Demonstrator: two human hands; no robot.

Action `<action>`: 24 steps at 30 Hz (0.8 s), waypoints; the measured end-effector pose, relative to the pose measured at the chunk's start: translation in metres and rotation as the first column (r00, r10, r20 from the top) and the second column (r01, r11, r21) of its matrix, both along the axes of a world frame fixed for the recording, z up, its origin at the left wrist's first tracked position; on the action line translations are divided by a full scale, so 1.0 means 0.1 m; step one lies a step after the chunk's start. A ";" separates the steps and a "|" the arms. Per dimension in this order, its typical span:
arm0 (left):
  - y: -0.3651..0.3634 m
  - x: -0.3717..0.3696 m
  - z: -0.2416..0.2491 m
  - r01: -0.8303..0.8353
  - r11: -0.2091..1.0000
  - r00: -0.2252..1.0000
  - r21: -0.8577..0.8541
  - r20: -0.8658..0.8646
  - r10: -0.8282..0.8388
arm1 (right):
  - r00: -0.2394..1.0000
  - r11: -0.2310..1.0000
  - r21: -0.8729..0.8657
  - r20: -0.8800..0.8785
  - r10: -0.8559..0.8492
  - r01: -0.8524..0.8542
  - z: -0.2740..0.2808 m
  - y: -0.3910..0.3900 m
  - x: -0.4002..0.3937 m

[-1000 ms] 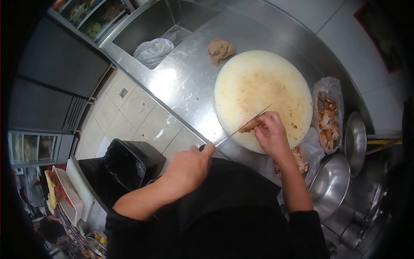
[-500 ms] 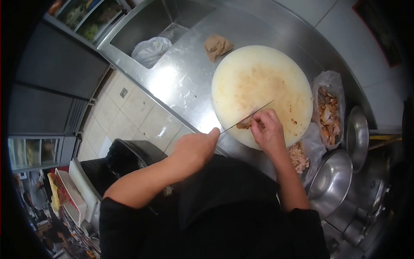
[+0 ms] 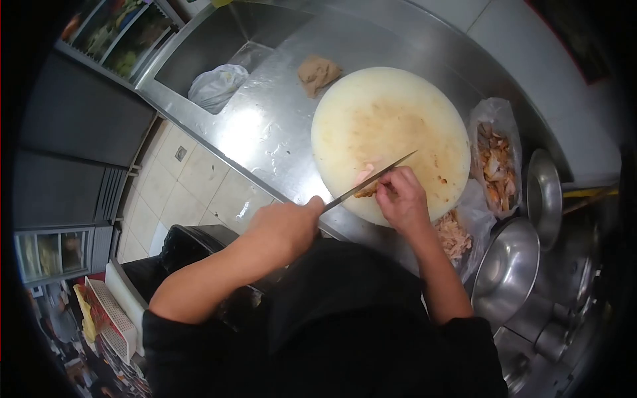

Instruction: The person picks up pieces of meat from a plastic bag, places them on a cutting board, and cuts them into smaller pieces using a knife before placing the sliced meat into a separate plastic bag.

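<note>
My left hand point(image 3: 286, 229) is wrapped round the handle of a long knife point(image 3: 361, 186), whose blade points up and right across the round cutting board point(image 3: 391, 106). Under and beside the blade, near the board's front edge, lies a small browned piece of meat point(image 3: 365, 192). The bent fingers of my right hand point(image 3: 400, 196) press on its right end, close to the blade. A pale pink piece point(image 3: 363, 174) shows on the blade's far side.
Right of the board are a bag of browned scraps point(image 3: 497, 166), a bag of shredded meat point(image 3: 453, 237) and metal bowls point(image 3: 507, 265). Brown crumpled material point(image 3: 318, 74) lies behind left, near a sink holding a white bag point(image 3: 217, 88). A black-lined bin point(image 3: 189, 245) stands left.
The view has shifted slightly. The knife's flat side shows more, and the pale pink piece now stands out more on the blade's far side. Both hands keep their hold.
</note>
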State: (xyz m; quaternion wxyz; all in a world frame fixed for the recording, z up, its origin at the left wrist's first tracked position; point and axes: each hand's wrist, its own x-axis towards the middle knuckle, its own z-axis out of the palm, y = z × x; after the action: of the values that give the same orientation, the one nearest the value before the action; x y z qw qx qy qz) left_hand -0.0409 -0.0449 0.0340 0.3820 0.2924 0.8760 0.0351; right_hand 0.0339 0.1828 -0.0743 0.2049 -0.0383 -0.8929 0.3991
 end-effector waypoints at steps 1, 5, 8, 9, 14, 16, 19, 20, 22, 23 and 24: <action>-0.03 0.02 0.02 0.002 0.999 1.000 -0.036 0.031 -0.001 | 1.000 1.000 -0.005 -0.001 -0.004 0.004 -0.01 0.00 0.03; 0.18 -0.08 -0.41 0.000 0.995 1.000 0.098 0.008 -0.001 | 0.999 0.998 0.060 -0.024 0.035 -0.033 0.02 0.03 0.02; 0.27 -0.19 -0.41 0.010 0.988 1.000 0.151 0.009 -0.011 | 0.997 0.996 0.088 -0.078 0.029 -0.022 0.03 0.04 0.02; 0.24 -0.16 -0.35 0.011 0.988 1.000 0.154 -0.003 -0.011 | 0.997 0.997 0.078 -0.073 0.013 -0.008 0.03 0.02 0.04; -0.02 -0.11 0.11 0.007 1.000 1.000 -0.010 0.021 -0.007 | 0.995 0.999 0.051 -0.102 -0.009 0.014 -0.03 -0.01 0.05; -0.05 -0.14 0.12 0.008 0.999 0.998 -0.032 0.067 -0.006 | 0.992 0.999 0.048 -0.129 -0.012 0.018 -0.05 -0.01 0.05; 0.05 -0.17 0.01 0.006 1.000 0.992 -0.013 0.129 -0.005 | 0.996 0.999 0.032 -0.093 0.001 0.002 -0.07 0.02 0.05; 0.10 -0.14 -0.09 0.008 1.000 0.993 0.011 0.115 -0.009 | 0.996 1.000 0.025 -0.087 0.010 -0.007 -0.08 0.02 0.07; 0.16 -0.12 -0.29 0.014 0.997 0.997 0.075 0.081 -0.020 | 0.997 0.999 0.042 -0.081 -0.002 0.005 -0.07 0.03 0.07; 0.22 -0.11 -0.39 0.016 0.994 0.998 0.112 0.060 -0.022 | 0.995 0.999 0.054 -0.103 0.003 0.003 -0.07 0.03 0.07; 0.26 -0.12 -0.44 0.012 0.989 0.999 0.146 0.035 -0.018 | 0.992 0.998 0.065 -0.128 0.014 -0.006 -0.06 0.01 0.05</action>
State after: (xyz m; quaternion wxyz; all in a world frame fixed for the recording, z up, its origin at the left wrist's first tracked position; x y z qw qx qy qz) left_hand -0.0527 -0.0190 -0.0102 0.3754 0.3256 0.8618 0.1014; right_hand 0.0389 0.1842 -0.0807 0.2613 -0.0014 -0.8905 0.3725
